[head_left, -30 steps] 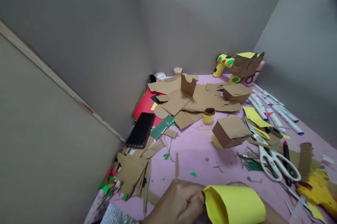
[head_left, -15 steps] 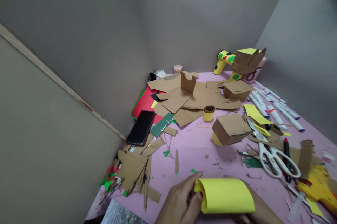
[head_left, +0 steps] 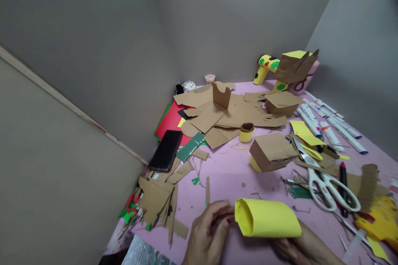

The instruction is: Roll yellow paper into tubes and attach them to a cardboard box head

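A yellow paper tube [head_left: 273, 219], somewhat flattened, lies on its side in front of me at the table's near edge. Its left end faces me and shows a hollow inside. My right hand [head_left: 298, 244] grips it from below and behind at its right end; part of that hand is hidden by the tube. Just left of the tube's mouth is my left hand [head_left: 209, 229], its fingers loosely bent and the thumb apart from the index finger. Beyond the tube stands a small cardboard box [head_left: 273, 151] on a yellow round piece.
White scissors [head_left: 326, 190], a red-tipped black pen [head_left: 343, 182] and a yellow glue gun [head_left: 377, 219] lie to the right. Several markers [head_left: 338, 132] line the right wall. Cardboard scraps [head_left: 155, 198] and a phone [head_left: 166, 151] are at the left; cardboard sheets [head_left: 239, 111] lie behind.
My left hand has come off the tube's left end and moved slightly left. The tube has tilted, showing more of its opening, while my right hand keeps hold.
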Tool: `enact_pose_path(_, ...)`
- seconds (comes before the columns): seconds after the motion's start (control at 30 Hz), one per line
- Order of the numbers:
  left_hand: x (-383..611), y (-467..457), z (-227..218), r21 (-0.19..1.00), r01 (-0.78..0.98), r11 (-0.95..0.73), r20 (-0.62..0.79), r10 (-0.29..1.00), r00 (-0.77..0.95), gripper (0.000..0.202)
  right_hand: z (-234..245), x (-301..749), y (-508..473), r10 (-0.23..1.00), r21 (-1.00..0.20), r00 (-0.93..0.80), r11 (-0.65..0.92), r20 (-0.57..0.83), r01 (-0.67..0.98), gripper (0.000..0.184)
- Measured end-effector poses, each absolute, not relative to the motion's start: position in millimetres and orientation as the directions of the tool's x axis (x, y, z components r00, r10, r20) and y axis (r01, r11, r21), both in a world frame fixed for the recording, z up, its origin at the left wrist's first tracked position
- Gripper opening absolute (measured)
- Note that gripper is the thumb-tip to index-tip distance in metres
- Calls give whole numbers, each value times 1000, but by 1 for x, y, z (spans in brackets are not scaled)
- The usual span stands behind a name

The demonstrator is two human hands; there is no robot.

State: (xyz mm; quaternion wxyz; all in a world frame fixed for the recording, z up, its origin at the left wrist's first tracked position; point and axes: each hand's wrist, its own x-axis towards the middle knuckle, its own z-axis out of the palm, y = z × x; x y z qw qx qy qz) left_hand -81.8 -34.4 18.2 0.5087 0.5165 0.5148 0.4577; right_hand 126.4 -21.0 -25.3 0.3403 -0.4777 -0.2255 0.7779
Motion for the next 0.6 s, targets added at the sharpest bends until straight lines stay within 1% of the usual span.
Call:
enact_pose_path(0.07,-79,-35,21,997,68,29,-32,999,33,23,-32,129,-22,716,-645,-359,-697,-599,-313,17)
enact_pose_path(0.17,-74,-33,23,990,-42,136,-136,991,21,20,-40,130,-22,695,-615,-391,-718,-604,-326,18)
enact_pose_path(0.23,-72,-31,22,972,-116,205,-205,979,15,25,-42,130,-22,694,-609,-392,-719,-604,-335,17)
enact_pose_path(0.37,-72,-25,20,943,-167,287,-284,958,39,39,-40,128,-21,706,-605,-373,-708,-601,-364,15)
enact_pose_path(0.47,-75,-20,25,938,-121,324,-314,945,95,36,-35,126,-19,725,-621,-338,-688,-600,-375,16)
enact_pose_path(0.6,-76,-18,30,962,-7,273,-270,955,118,31,-25,124,-18,750,-670,-288,-662,-596,-336,21)
